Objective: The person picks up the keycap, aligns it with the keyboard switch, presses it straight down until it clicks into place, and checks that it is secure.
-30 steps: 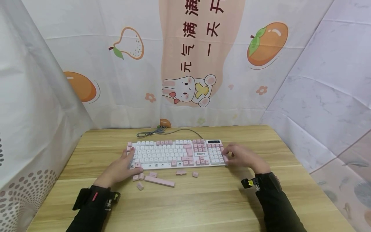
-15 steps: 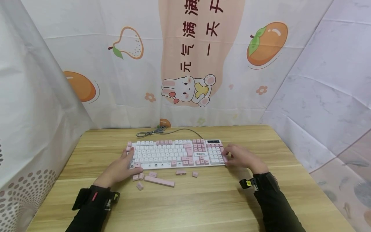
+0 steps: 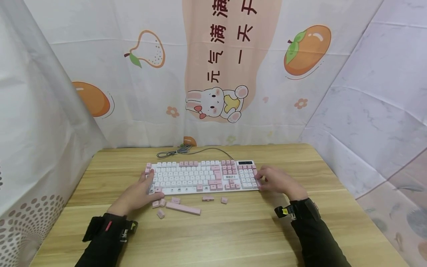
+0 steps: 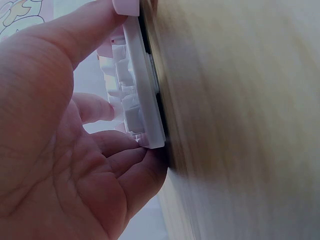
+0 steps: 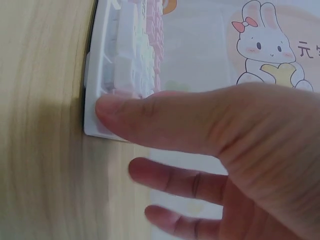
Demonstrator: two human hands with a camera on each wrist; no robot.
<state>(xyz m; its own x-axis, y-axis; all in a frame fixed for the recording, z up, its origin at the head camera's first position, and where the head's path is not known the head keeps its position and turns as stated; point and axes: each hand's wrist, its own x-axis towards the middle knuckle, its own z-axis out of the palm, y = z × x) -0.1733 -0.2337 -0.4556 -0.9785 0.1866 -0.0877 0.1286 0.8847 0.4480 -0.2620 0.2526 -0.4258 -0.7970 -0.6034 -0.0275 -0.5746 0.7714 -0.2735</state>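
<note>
A white and pink keyboard (image 3: pixel 186 179) lies flat on the wooden table. My left hand (image 3: pixel 133 196) grips its left end, thumb at the front corner. The left wrist view shows the fingers curled against the white frame (image 4: pixel 142 85). At the opposite end is my right hand (image 3: pixel 281 181). Its thumb and index finger are at the two ends of a tall pink keycap (image 3: pixel 259 183) by the right edge. In the right wrist view the thumb (image 5: pixel 150 122) covers the corner; two other fingers (image 5: pixel 175 180) hang apart beside the keyboard.
In front of the keyboard lie a long pink spacebar (image 3: pixel 183 208) and several small pink keycaps (image 3: pixel 161 213), with one apart on the right (image 3: pixel 224 200). A coiled grey cable (image 3: pixel 175 152) sits behind. A printed curtain (image 3: pixel 213 74) hangs at the table's back edge.
My right wrist and forearm have shifted slightly left, with the fingertips staying at the keyboard's right edge. The left hand and loose keycaps look unmoved.
</note>
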